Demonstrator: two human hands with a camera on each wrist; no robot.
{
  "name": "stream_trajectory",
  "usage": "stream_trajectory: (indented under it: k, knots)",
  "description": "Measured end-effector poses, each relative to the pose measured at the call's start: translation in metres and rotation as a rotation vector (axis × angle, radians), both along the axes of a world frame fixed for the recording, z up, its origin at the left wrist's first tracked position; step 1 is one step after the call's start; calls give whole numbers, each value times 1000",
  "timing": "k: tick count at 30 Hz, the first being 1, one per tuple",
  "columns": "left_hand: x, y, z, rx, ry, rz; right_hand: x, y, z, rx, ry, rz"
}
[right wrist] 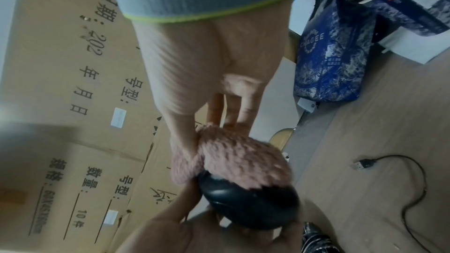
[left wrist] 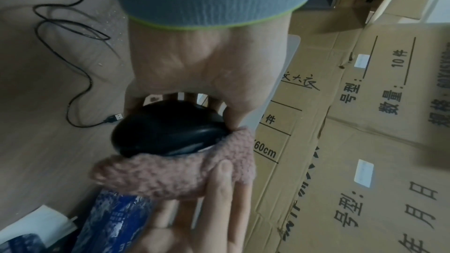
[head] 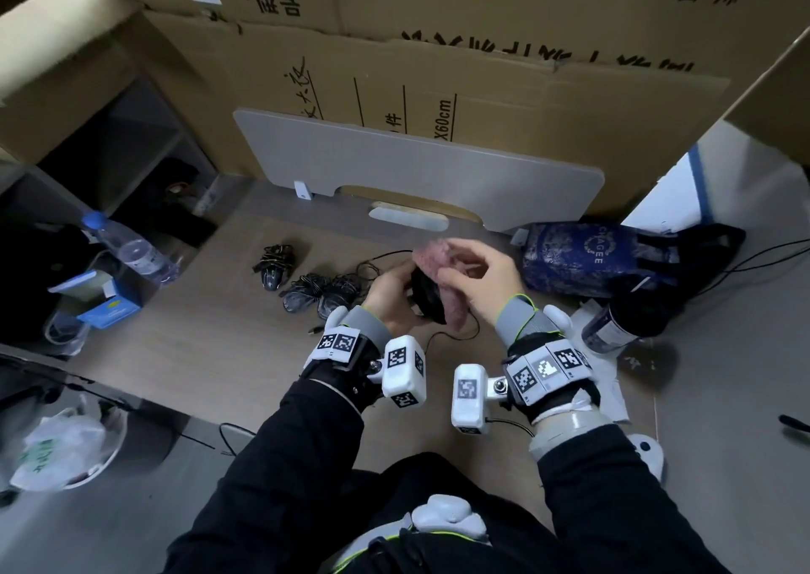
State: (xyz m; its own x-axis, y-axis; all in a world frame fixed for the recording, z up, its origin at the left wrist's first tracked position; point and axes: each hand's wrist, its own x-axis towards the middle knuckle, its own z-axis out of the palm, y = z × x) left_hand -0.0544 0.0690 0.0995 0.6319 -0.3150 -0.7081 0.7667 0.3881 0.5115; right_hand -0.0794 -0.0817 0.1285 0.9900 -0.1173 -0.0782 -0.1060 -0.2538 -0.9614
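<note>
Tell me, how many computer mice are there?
4: one mouse in the left hand; three on the desk: left mouse, middle mouse, right mouse. Others may be hidden.

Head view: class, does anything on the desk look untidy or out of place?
The black mouse in the left hand trails its cable loose across the desk, unlike the bundled mice beside it.

Mouse (head: pixel 427 295): one end hidden under pink cloth (head: pixel 431 257); underside covered by left grip (head: pixel 388 295). Blue bag (left wrist: pixel 114 222): cut off at left-wrist view's lower edge. Bottle (head: pixel 131 249), table's left edge: label unreadable.
</note>
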Motion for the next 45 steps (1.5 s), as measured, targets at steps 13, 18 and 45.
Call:
stream_trajectory:
  k: [13,18,45]
  knots:
    - [14,2,5,67,13,72,5,13,6,-169,105,158]
    - [6,3,-1,15,-40,120,1,0,-5,-208,168,87]
    - [-15,-6,19,210,-178,-252,1,-3,-5,-34,44,-153]
